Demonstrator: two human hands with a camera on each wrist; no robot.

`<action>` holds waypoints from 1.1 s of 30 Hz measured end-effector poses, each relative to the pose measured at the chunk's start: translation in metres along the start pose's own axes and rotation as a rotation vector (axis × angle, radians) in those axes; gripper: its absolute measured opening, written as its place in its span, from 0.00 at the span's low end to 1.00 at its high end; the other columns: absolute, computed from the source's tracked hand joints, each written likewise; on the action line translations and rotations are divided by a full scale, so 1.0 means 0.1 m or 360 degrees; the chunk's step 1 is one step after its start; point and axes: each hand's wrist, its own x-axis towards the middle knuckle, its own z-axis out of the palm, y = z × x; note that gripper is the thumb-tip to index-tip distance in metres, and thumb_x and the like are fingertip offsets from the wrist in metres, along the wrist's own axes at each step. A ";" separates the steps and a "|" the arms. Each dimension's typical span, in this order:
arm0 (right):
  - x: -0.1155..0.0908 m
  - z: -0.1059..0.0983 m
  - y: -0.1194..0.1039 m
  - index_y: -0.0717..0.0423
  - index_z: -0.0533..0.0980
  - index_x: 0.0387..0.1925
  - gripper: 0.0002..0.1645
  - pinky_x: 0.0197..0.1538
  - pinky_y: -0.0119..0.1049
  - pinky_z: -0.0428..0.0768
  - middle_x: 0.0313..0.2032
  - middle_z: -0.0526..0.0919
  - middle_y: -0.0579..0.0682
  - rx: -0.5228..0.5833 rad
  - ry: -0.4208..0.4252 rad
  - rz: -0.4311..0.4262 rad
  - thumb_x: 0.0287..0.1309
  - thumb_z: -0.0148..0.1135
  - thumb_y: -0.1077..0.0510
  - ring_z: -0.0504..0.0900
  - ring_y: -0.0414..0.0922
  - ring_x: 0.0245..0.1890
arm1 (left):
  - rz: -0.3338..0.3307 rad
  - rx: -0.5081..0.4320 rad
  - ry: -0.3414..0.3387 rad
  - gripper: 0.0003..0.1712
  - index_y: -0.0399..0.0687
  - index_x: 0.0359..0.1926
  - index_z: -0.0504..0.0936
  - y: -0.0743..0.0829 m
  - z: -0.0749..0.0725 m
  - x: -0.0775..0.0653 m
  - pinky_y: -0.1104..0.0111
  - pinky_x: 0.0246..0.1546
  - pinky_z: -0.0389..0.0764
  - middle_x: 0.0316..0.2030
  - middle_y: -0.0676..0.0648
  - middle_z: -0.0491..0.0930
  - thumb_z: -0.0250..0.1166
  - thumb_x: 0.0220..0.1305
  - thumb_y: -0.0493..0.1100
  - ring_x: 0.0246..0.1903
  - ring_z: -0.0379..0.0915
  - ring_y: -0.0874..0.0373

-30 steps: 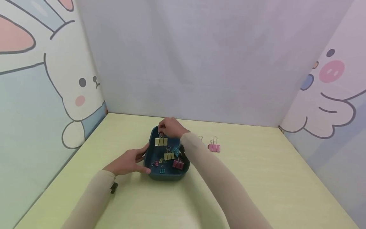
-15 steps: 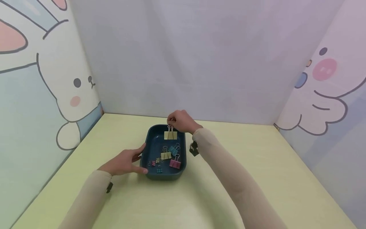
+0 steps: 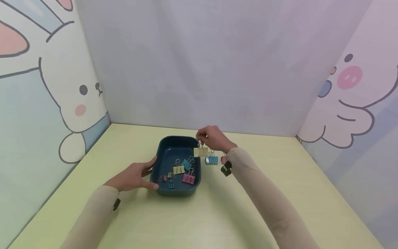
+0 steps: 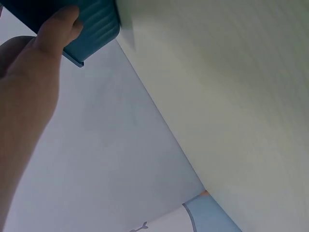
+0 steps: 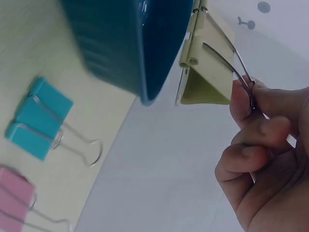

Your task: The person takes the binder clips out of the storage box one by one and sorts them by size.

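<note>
My left hand (image 3: pixel 132 177) rests on the outside of a dark blue plastic tray (image 3: pixel 168 154) in the head view, thumb and fingers spread along its left side. Thumb and index finger of my right hand (image 3: pixel 216 139) pinch the wire handles of a large pale yellow binder clip (image 3: pixel 200 152). That clip hangs over the tray's right rim, body downward. The right wrist view shows its handles squeezed near together. Inside the tray lie a yellow binder clip (image 3: pixel 178 169), a blue one (image 3: pixel 187 163), a pink one (image 3: pixel 188 178) and several tiny clips (image 3: pixel 171 185).
On the table just right of the tray lie a large blue binder clip (image 5: pixel 41 118) and a pink binder clip (image 5: pixel 13 200), seen in the right wrist view. A pale wall stands behind the table, with cartoon-printed walls at both sides.
My right hand has carried the yellow binder clip from above the tray's far end rightward to its right rim. My left hand has stayed on the tray.
</note>
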 end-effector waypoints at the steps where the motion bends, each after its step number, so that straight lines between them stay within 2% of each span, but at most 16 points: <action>1: -0.03 -0.01 0.05 0.54 0.85 0.42 0.12 0.40 0.36 0.83 0.30 0.87 0.50 0.0015 -0.0005 0.0003 0.73 0.55 0.59 0.82 0.40 0.29 | 0.0002 0.0006 -0.0003 0.68 0.40 0.79 0.44 0.00 0.00 0.00 0.47 0.69 0.72 0.77 0.31 0.52 0.78 0.51 0.59 0.72 0.61 0.33; 9: -0.27 -0.05 0.54 0.53 0.85 0.40 0.10 0.40 0.32 0.85 0.32 0.86 0.49 0.0191 -0.0088 0.0025 0.71 0.58 0.61 0.84 0.47 0.33 | 0.0006 0.0038 0.0002 0.68 0.40 0.79 0.45 0.01 -0.02 -0.01 0.46 0.68 0.73 0.77 0.31 0.52 0.78 0.50 0.59 0.72 0.60 0.32; 14: -0.48 -0.11 0.80 0.55 0.85 0.40 0.10 0.42 0.37 0.86 0.37 0.88 0.54 0.0209 0.0004 0.0075 0.70 0.57 0.63 0.85 0.48 0.35 | 0.0011 0.0022 -0.0002 0.68 0.40 0.80 0.45 -0.01 -0.02 -0.01 0.46 0.68 0.72 0.77 0.32 0.53 0.78 0.51 0.59 0.72 0.60 0.33; 17: -0.62 -0.16 0.94 0.56 0.84 0.41 0.10 0.40 0.37 0.85 0.38 0.88 0.56 0.0204 0.0070 0.0140 0.71 0.57 0.63 0.84 0.44 0.34 | 0.0014 0.0015 -0.0007 0.68 0.41 0.80 0.44 -0.02 -0.02 0.00 0.46 0.69 0.72 0.77 0.32 0.53 0.78 0.51 0.59 0.72 0.60 0.33; 22: -0.81 -0.21 1.17 0.56 0.84 0.42 0.10 0.28 0.31 0.77 0.31 0.84 0.55 0.0207 0.0146 0.0275 0.72 0.56 0.60 0.77 0.40 0.24 | 0.0002 -0.0003 -0.0014 0.69 0.42 0.80 0.44 -0.02 -0.01 0.00 0.46 0.69 0.71 0.77 0.33 0.53 0.78 0.51 0.59 0.72 0.60 0.33; 25: -0.88 -0.22 1.28 0.56 0.83 0.42 0.11 0.22 0.31 0.74 0.31 0.84 0.56 0.0225 0.0183 0.0335 0.73 0.56 0.59 0.73 0.40 0.21 | -0.0001 -0.0003 -0.0012 0.69 0.42 0.80 0.44 -0.02 -0.01 0.00 0.46 0.69 0.71 0.77 0.33 0.53 0.78 0.51 0.59 0.72 0.60 0.33; 33: -0.98 -0.17 1.52 0.62 0.83 0.43 0.11 0.22 0.32 0.75 0.32 0.85 0.62 0.0209 0.0241 0.0372 0.72 0.56 0.62 0.74 0.42 0.20 | 0.0004 -0.0038 -0.0015 0.68 0.42 0.80 0.44 -0.03 -0.01 0.00 0.46 0.69 0.71 0.78 0.33 0.52 0.78 0.51 0.59 0.73 0.59 0.33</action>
